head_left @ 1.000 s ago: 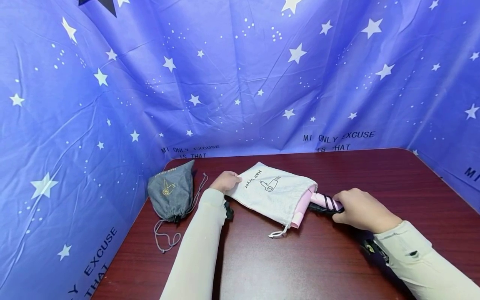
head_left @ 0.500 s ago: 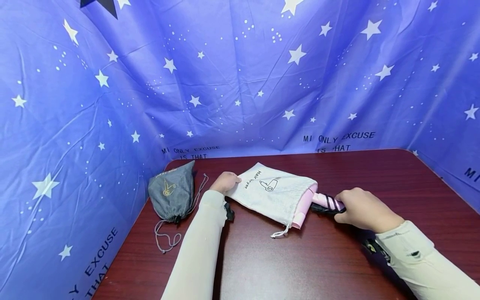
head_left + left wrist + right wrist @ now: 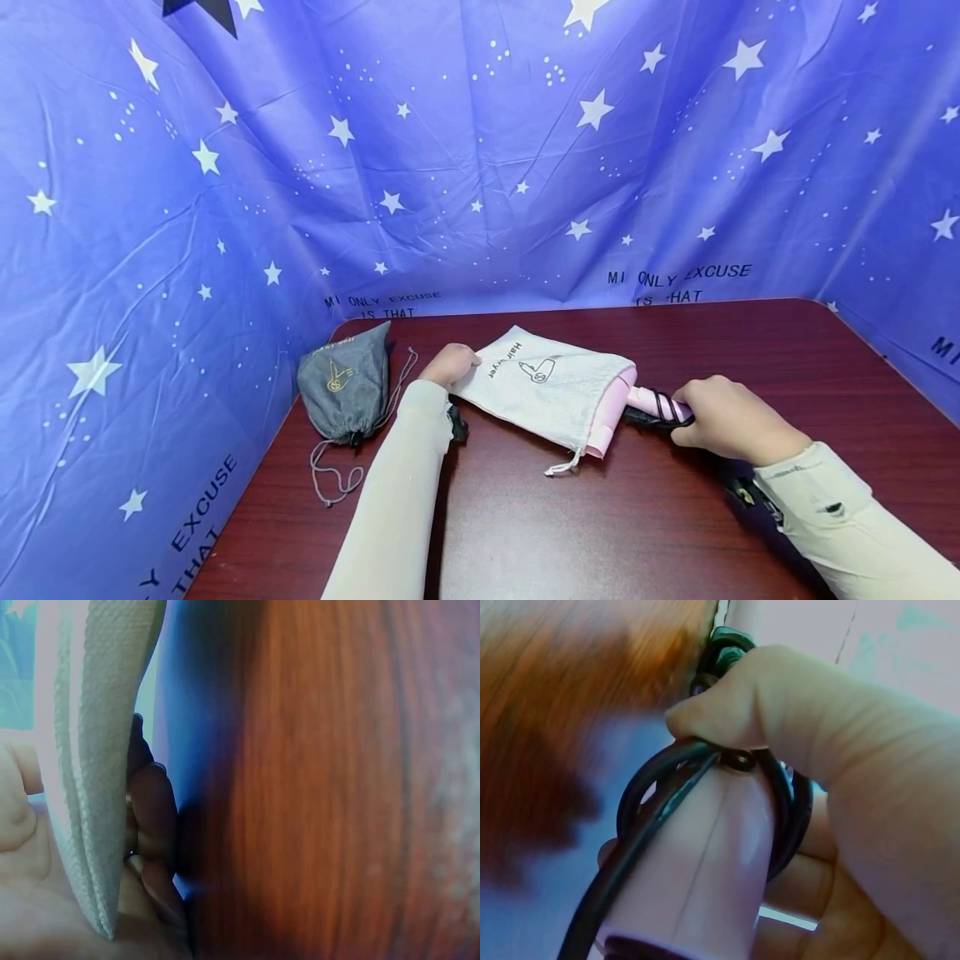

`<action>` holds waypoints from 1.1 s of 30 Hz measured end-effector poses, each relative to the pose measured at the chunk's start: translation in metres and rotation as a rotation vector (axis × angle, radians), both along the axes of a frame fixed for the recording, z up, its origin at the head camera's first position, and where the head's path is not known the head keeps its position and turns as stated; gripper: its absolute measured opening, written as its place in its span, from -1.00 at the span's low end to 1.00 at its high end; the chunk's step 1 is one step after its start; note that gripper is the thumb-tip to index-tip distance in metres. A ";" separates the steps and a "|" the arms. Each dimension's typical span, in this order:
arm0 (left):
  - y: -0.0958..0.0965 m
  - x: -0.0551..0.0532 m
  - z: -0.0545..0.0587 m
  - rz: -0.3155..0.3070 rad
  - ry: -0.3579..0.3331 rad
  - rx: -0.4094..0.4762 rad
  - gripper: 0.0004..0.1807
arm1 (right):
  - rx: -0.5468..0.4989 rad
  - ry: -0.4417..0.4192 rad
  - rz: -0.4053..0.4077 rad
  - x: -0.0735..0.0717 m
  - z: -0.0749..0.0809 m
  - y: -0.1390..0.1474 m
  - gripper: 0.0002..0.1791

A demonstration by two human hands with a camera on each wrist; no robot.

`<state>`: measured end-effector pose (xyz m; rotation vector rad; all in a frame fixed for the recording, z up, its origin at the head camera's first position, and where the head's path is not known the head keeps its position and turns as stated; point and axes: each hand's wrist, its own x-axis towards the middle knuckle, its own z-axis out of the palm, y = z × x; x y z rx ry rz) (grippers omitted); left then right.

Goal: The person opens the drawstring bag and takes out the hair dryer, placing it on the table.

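Observation:
A white drawstring bag [image 3: 540, 383], printed "Hair Dryer", lies at mid-table with its mouth to the right. My left hand [image 3: 450, 365] grips its closed left end; in the left wrist view the bag's fabric [image 3: 101, 750] runs between thumb and fingers. A pink hair dryer [image 3: 613, 404] is partly inside the bag, its handle sticking out at the right. My right hand [image 3: 731, 421] holds that handle, fingers curled round it. Black cord [image 3: 641, 832] is wound about the handle [image 3: 697, 862] in the right wrist view, with the thumb pressing on the coils.
A grey drawstring bag [image 3: 345, 387] with a hair dryer print lies at the table's left edge, its cords [image 3: 337, 483] trailing. The dark red wooden table [image 3: 555, 533] is bordered by a blue star-patterned cloth [image 3: 480, 167] behind and at both sides.
My right hand and the hair dryer have shifted very slightly right, so a little more of the handle shows. My left hand stays at the white bag's end.

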<state>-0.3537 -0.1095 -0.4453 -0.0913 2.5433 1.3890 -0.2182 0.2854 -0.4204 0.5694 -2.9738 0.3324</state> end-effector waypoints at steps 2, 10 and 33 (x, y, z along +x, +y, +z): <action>0.000 0.000 -0.001 0.006 0.007 0.006 -0.64 | -0.001 0.000 0.000 0.000 0.000 0.001 -0.72; 0.004 0.003 -0.003 0.024 0.073 -0.032 -0.60 | -0.010 -0.021 -0.008 0.000 -0.001 0.002 -0.74; 0.002 0.006 0.001 -0.002 0.078 -0.106 -0.57 | -0.017 -0.010 -0.011 0.000 0.004 0.006 -0.72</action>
